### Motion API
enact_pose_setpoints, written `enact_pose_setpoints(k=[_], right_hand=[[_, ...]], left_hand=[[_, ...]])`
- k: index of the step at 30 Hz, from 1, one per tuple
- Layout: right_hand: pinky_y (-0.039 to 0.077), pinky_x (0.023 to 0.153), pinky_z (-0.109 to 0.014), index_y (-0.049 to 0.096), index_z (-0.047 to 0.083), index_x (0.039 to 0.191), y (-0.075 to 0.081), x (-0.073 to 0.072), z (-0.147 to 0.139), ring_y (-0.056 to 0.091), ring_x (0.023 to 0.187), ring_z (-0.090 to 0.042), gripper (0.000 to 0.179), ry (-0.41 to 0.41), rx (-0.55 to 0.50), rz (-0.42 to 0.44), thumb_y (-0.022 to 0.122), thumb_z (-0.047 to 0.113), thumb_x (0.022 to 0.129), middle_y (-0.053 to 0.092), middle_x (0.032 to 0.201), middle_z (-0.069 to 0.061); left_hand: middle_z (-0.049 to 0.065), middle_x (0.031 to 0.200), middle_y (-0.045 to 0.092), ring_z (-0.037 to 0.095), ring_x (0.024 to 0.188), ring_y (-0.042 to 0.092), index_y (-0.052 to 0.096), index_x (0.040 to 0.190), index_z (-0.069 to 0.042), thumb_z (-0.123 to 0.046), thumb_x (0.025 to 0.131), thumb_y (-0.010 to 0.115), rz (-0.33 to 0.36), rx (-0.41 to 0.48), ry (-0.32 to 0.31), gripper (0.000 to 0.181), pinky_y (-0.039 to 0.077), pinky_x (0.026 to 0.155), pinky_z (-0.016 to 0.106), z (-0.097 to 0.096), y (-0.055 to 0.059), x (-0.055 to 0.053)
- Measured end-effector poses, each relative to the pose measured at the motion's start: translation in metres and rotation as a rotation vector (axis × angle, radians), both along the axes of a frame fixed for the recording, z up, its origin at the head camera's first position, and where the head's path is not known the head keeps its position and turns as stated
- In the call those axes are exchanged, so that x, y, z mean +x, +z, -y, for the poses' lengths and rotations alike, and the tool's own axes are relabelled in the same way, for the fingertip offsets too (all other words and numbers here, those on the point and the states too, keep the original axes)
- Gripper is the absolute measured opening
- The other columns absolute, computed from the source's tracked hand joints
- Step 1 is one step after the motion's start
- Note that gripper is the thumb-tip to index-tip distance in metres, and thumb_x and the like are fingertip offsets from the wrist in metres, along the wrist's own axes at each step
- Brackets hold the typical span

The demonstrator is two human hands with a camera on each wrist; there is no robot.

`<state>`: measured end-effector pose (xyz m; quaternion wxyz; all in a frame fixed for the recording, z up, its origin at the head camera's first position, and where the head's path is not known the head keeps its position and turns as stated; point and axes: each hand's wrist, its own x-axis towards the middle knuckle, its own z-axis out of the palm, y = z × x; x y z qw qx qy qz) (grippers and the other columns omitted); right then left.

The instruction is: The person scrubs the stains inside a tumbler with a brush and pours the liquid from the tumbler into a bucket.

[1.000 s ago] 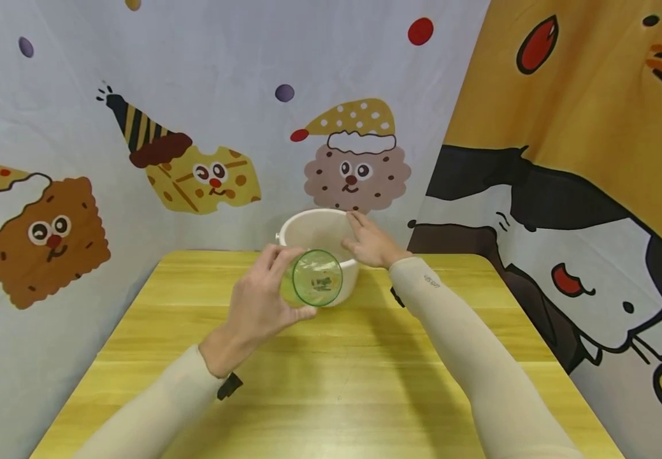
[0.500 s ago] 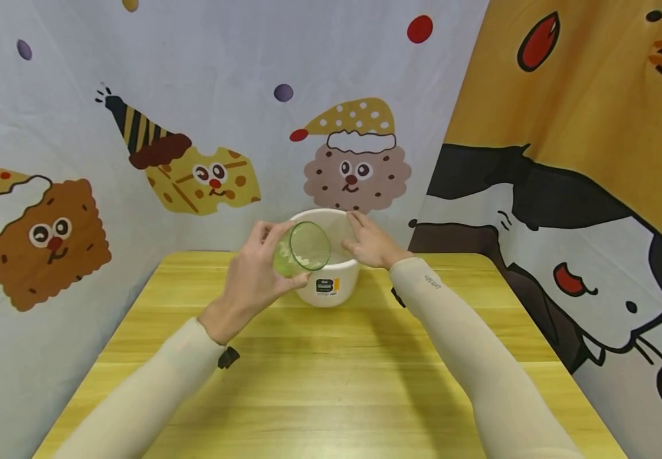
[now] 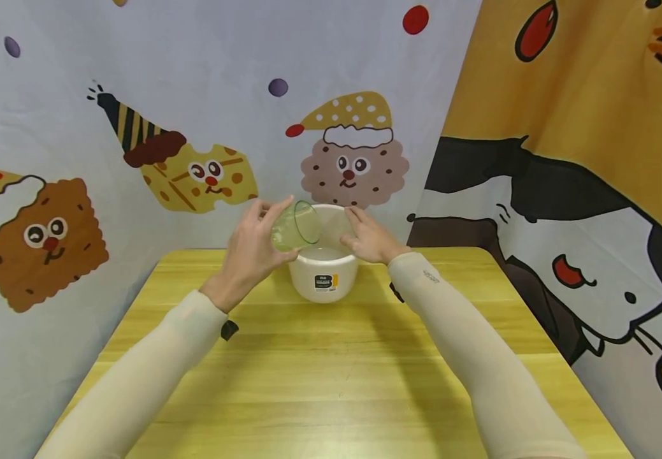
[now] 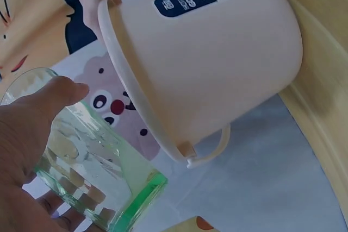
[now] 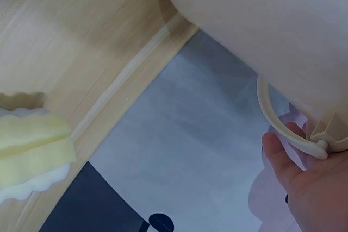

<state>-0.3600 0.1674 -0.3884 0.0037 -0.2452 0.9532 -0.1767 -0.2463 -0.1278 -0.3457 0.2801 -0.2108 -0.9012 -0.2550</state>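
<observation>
My left hand (image 3: pixel 250 248) grips a green-tinted drinking glass (image 3: pixel 295 226), tilted with its mouth toward the white bucket (image 3: pixel 325 280). The glass overlaps the bucket's left rim in the head view. In the left wrist view my thumb and fingers wrap the glass (image 4: pixel 92 156), and bright, watery ripples show through its side. My right hand (image 3: pixel 372 239) holds the bucket's right rim, thumb on the inside. Seen from the right wrist, that hand (image 5: pixel 321 194) lies beside the pivot of the bucket's curved handle (image 5: pixel 272 112). The bucket stands upright.
The wooden table (image 3: pixel 331 376) extends in front of the bucket, its back edge just behind. A wavy yellow and white block (image 5: pixel 32 150), sponge-like, sits on the table in the right wrist view. A cartoon-print curtain (image 3: pixel 216 64) hangs behind.
My left hand has carried the glass up and away toward the bucket's left rim, and its mouth has turned to the right. My right hand keeps its place on the rim.
</observation>
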Motion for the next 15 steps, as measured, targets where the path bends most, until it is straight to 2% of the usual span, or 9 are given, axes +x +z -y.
enact_pose_setpoints(k=[6, 11, 15], right_hand=[[0.019, 0.15, -0.064, 0.014, 0.001, 0.186, 0.002, -0.002, 0.002, 0.018, 0.183, -0.045, 0.09, -0.01, 0.005, -0.003, 0.052, 0.043, 0.116, 0.014, 0.196, -0.021], [0.019, 0.15, -0.062, 0.015, 0.001, 0.186, 0.002, 0.001, 0.003, 0.019, 0.183, -0.044, 0.089, -0.013, 0.0, 0.001, 0.052, 0.043, 0.117, 0.015, 0.196, -0.02], [0.018, 0.15, -0.062, 0.014, 0.002, 0.186, 0.002, 0.002, 0.001, 0.017, 0.183, -0.043, 0.09, -0.012, 0.005, 0.015, 0.05, 0.045, 0.116, 0.014, 0.197, -0.019]], left_hand=[[0.022, 0.142, 0.066, 0.043, 0.126, 0.066, 0.059, 0.164, -0.009, -0.02, 0.074, 0.114, 0.003, -0.005, 0.025, 0.105, 0.063, 0.112, 0.06, 0.003, 0.003, -0.013], [0.02, 0.145, 0.066, 0.045, 0.133, 0.065, 0.059, 0.155, -0.008, -0.024, 0.077, 0.113, 0.062, -0.025, 0.059, 0.096, 0.058, 0.119, 0.064, 0.003, 0.003, -0.022], [0.021, 0.15, 0.066, 0.045, 0.137, 0.064, 0.061, 0.154, -0.008, -0.024, 0.08, 0.111, 0.102, -0.052, 0.077, 0.091, 0.057, 0.121, 0.066, 0.002, 0.004, -0.027]])
